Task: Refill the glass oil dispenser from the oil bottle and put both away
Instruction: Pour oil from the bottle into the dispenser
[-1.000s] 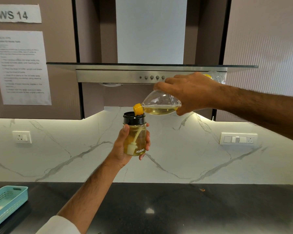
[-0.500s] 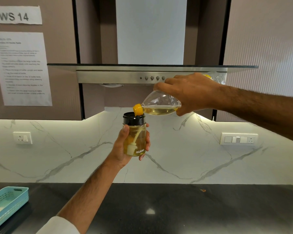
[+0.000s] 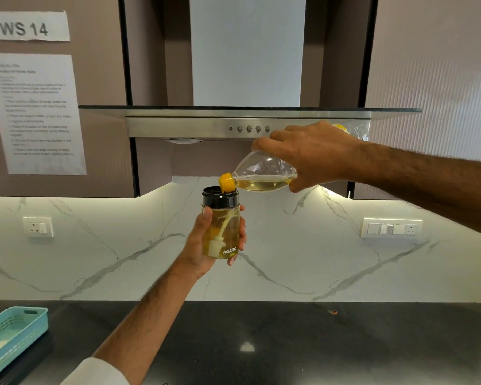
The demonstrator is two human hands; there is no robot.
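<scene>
Fingers and thumb of the left hand [image 3: 206,245] wrapped round the glass oil dispenser [image 3: 221,232], held upright in mid-air above the dark counter [image 3: 317,343]; black collar on top, yellow oil inside nearly to the collar, "AGARO" lettering on the lower front. Right hand [image 3: 311,154] curled over the oil bottle [image 3: 264,173], gripping its body from above; bottle tipped almost level, yellow neck [image 3: 227,183] resting at the dispenser's open mouth, oil pooled along the lower side. Behind: steel range hood [image 3: 247,123], marble backsplash [image 3: 122,259]. Far left on the counter: teal basket [image 3: 14,326]. On the cabinet, a "WS 14" label [image 3: 24,27].
</scene>
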